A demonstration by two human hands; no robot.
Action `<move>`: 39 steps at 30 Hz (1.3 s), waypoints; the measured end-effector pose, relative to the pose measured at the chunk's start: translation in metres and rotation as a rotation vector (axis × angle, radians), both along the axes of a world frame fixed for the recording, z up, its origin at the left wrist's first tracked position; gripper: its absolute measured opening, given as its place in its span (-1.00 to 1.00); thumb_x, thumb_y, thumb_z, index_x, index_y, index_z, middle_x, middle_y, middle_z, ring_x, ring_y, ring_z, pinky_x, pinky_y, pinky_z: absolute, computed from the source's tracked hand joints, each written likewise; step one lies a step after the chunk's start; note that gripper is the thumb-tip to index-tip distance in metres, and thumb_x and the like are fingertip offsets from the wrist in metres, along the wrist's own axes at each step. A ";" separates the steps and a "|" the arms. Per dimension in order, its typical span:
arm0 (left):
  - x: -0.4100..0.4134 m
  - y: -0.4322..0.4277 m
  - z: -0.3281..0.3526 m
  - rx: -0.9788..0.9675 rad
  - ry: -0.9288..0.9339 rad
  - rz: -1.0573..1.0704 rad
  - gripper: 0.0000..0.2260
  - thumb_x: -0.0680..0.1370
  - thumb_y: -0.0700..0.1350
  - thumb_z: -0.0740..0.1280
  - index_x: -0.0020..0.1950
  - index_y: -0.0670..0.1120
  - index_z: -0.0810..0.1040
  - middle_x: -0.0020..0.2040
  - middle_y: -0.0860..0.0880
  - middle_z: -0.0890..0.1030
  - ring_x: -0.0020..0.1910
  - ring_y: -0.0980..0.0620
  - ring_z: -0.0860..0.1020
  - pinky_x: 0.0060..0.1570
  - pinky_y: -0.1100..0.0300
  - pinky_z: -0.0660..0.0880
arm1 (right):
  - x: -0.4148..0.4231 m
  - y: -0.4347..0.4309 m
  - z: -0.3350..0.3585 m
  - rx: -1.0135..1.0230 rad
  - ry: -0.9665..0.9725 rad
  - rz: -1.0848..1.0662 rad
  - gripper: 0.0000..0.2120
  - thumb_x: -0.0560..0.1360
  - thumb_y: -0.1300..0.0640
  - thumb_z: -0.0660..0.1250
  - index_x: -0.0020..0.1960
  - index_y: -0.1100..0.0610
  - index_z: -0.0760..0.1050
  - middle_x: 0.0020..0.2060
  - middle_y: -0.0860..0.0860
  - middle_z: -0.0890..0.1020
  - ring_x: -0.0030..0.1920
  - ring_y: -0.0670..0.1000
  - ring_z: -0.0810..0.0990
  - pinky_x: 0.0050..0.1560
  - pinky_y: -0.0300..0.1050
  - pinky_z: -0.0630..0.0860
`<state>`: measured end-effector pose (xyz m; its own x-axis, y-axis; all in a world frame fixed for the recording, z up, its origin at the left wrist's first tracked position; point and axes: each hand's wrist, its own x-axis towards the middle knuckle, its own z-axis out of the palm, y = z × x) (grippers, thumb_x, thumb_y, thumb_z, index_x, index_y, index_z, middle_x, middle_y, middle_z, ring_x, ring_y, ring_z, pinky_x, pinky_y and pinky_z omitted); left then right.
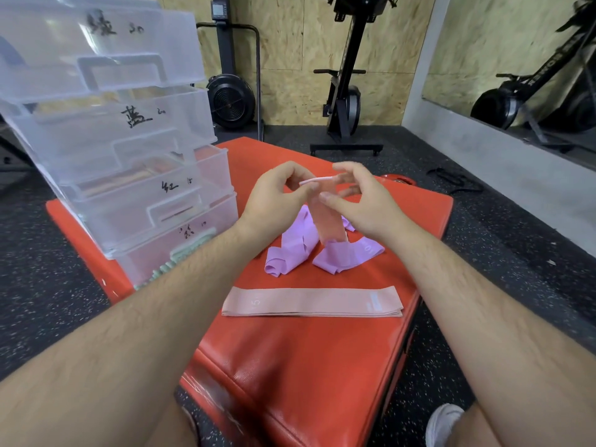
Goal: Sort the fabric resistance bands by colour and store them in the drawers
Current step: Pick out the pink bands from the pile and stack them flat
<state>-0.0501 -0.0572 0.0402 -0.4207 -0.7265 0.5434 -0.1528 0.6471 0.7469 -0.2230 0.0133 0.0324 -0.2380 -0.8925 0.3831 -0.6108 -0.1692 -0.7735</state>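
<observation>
Closest to me, below both hands, a flat pink band (311, 305) printed "15" lies on the red pad (290, 366). My left hand (277, 195) and right hand (361, 201) are close together, each pinching the top of a hanging pink band (325, 217) that drops onto crumpled purple bands (290, 250), one showing "0". Left of my hands, the clear drawers (135, 150) have handwritten labels "蓝 20" and "红 15".

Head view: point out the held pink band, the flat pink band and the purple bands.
held pink band (327, 221), head view, its hanging middle stretch.
flat pink band (312, 302), head view, middle of its top.
purple bands (292, 250), head view, left strip of the pile.
</observation>
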 end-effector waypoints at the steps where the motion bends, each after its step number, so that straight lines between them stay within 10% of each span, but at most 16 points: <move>1: 0.001 0.001 0.000 0.011 0.004 -0.018 -0.95 0.54 -0.15 0.42 -0.10 -0.10 0.59 -0.22 0.03 0.64 -0.23 0.20 0.49 -0.21 0.40 0.36 | 0.001 0.000 0.000 0.001 0.025 0.017 -0.60 0.52 0.02 0.45 0.32 -0.09 0.45 0.11 -0.22 0.57 0.11 -0.11 0.57 0.12 -0.21 0.50; 11: 0.017 -0.008 -0.001 0.107 -0.031 -0.020 -0.91 0.53 -0.13 0.44 -0.15 -0.08 0.58 -0.34 0.13 0.51 -0.38 0.27 0.41 -0.33 0.41 0.36 | 0.023 -0.015 -0.015 0.092 0.058 0.104 -0.95 0.53 0.17 0.37 -0.03 0.16 0.56 -0.10 0.14 0.68 -0.08 0.14 0.64 -0.03 0.10 0.57; 19: 0.045 -0.018 0.009 0.400 0.221 0.107 -0.90 0.59 -0.11 0.37 -0.10 -0.10 0.53 -0.21 -0.05 0.58 -0.34 0.11 0.55 -0.34 0.18 0.46 | -0.014 -0.027 -0.043 0.308 0.352 -0.082 -0.86 0.49 0.18 0.43 -0.18 0.11 0.48 -0.28 -0.03 0.53 -0.21 0.05 0.48 -0.23 -0.05 0.38; 26: 0.075 -0.041 0.002 0.588 0.335 0.149 -0.92 0.60 -0.11 0.34 -0.08 -0.03 0.50 -0.21 0.04 0.61 -0.26 0.08 0.59 -0.28 0.20 0.44 | -0.053 -0.018 -0.045 0.402 0.565 -0.226 -0.97 0.55 0.07 0.36 -0.06 -0.01 0.57 -0.06 -0.11 0.61 0.04 -0.01 0.53 0.18 0.02 0.30; 39: 0.105 -0.036 -0.019 0.736 -0.098 0.179 -0.96 0.51 -0.19 0.41 -0.07 -0.11 0.58 -0.21 -0.07 0.63 -0.43 0.12 0.59 -0.32 0.18 0.39 | -0.083 0.039 -0.023 0.411 0.109 -0.088 -0.84 0.51 0.24 0.44 0.05 0.08 0.55 -0.24 0.05 0.62 -0.39 -0.11 0.57 -0.23 -0.09 0.51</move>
<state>0.0552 -0.0933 0.0210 -0.2837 -0.9485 -0.1411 -0.2962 -0.0532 0.9536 -0.3063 0.0525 0.0090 -0.2976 -0.9543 0.0270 -0.6910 0.1957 -0.6959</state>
